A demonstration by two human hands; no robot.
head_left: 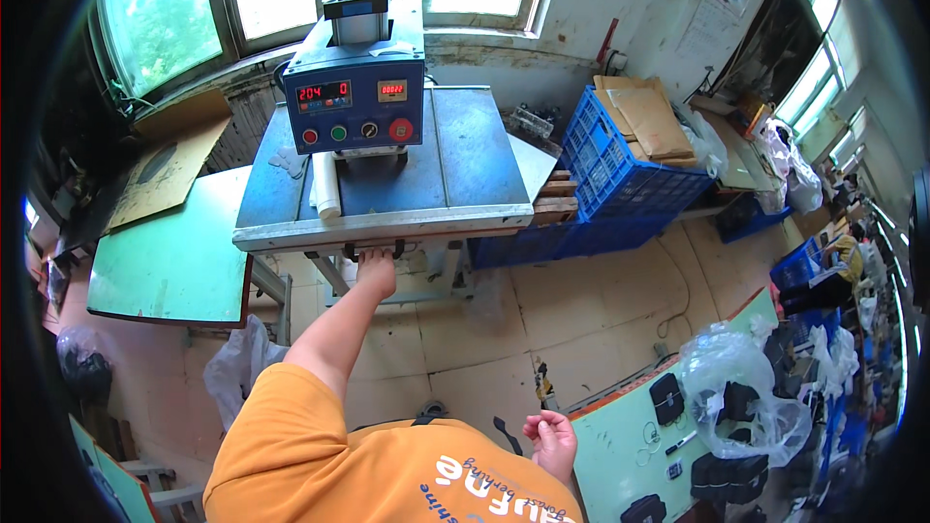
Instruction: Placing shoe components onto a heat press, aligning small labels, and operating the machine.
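My left hand [377, 272] reaches forward to the front edge of the press table, its fingers closed round a black handle [399, 249] under that edge. Above it stands a blue heat press machine [356, 114] with red lit displays, buttons and a knob. A whitish roll [326, 186] lies beside the machine's base on the blue metal tabletop [465, 174]. My right hand [552, 442] is held close to my body, fingers curled in. Next to it shows a thin black strip with a rounded end [506, 433]; whether the fingers hold it is not plain.
To the left is a green table [165, 252] with cardboard [174, 169]. Blue crates [605, 169] with flat cardboard stand right of the press. Behind my right hand, another green table [620, 455] bears black pouches [666, 397] and a clear plastic bag [741, 387]. A person [843, 266] is far right.
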